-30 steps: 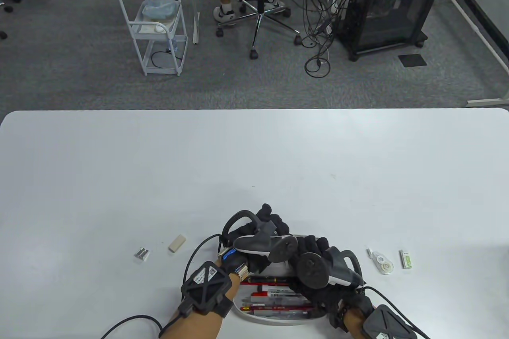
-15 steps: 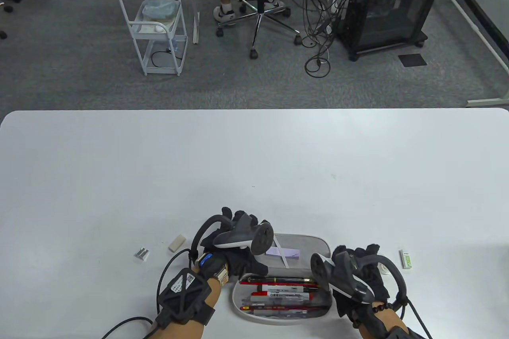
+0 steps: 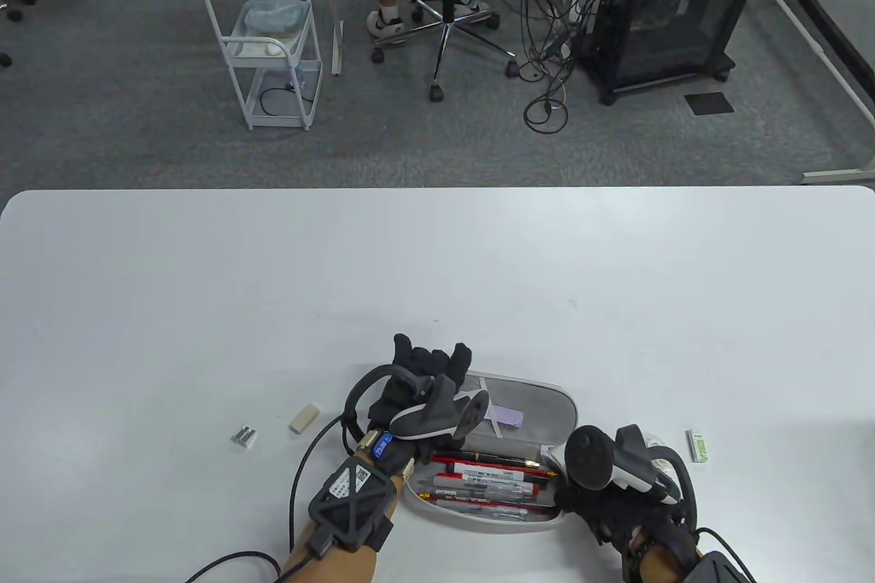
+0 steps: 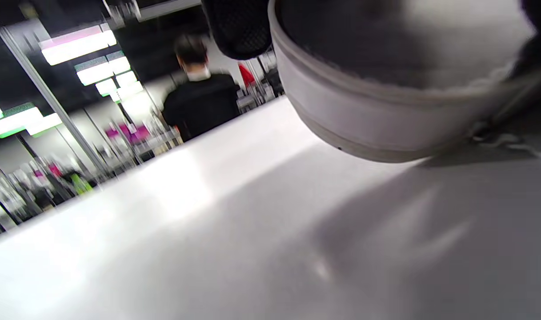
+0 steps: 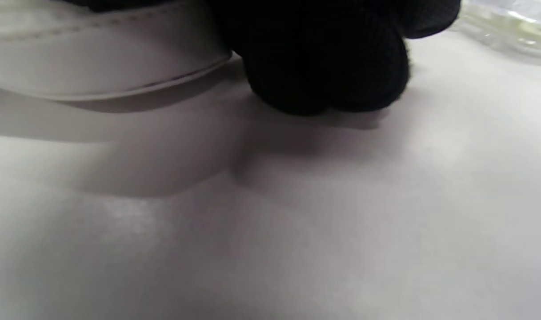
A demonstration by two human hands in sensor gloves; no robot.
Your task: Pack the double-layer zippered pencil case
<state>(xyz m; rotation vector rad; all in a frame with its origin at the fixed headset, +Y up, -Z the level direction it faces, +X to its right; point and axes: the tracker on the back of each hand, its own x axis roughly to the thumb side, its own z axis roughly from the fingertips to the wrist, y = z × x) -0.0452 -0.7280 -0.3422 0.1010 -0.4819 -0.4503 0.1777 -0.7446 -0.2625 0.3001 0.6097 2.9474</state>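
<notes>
my left hand [image 3: 424, 391] grips the soft grey fabric zippered pencil case [image 3: 526, 405] lid rim; right hand [image 3: 608, 480] at its corner, grip unclear; light, floppy, hold by rims.

One pencil case [image 3: 526, 405] lies open on one white table [image 3: 437, 268]. Inside it, at its 6 o'clock half, are roughly five or six pens and pencils [image 3: 489, 480]; the exact count is hard to read. One purple sticky pad [image 3: 504, 416] sits in its 12 o'clock half. At 9 o'clock of the case: one eraser [image 3: 304, 417] and one small silver pack [image 3: 244, 437]. At 3 o'clock: one green-and-white box [image 3: 698, 445] and one correction tape [image 3: 656, 446], mostly hidden. Two gloved hands: left [image 3: 424, 385], right [image 3: 608, 494]
</notes>
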